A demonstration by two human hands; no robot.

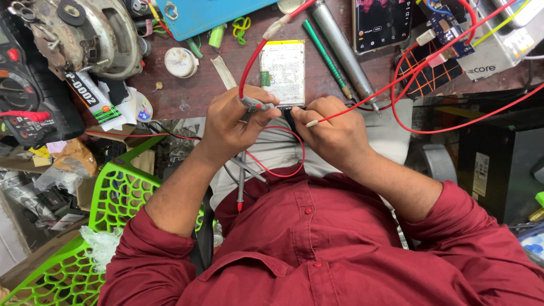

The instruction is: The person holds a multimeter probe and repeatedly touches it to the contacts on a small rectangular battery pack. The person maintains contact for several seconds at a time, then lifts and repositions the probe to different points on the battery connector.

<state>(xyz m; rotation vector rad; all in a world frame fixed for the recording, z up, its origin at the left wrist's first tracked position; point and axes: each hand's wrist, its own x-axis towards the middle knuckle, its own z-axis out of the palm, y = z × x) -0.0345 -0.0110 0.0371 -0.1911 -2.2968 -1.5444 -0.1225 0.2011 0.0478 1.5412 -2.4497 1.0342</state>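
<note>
While both hands meet at mid-frame, the left hand [229,122] pinches a grey probe [256,103] and the right hand [334,127] closes on a red lead [340,116], apparently testing the flat white battery [282,71] just above on the tabletop [192,90]; steady tip contact comes next.

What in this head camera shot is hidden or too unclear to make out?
- Probe tips: hidden by the left hand and right hand.
- Lower edge of the flat battery: covered by both hands.
- Phone: cut off by the top edge.
- Multimeter: cut off at the left edge.
</note>
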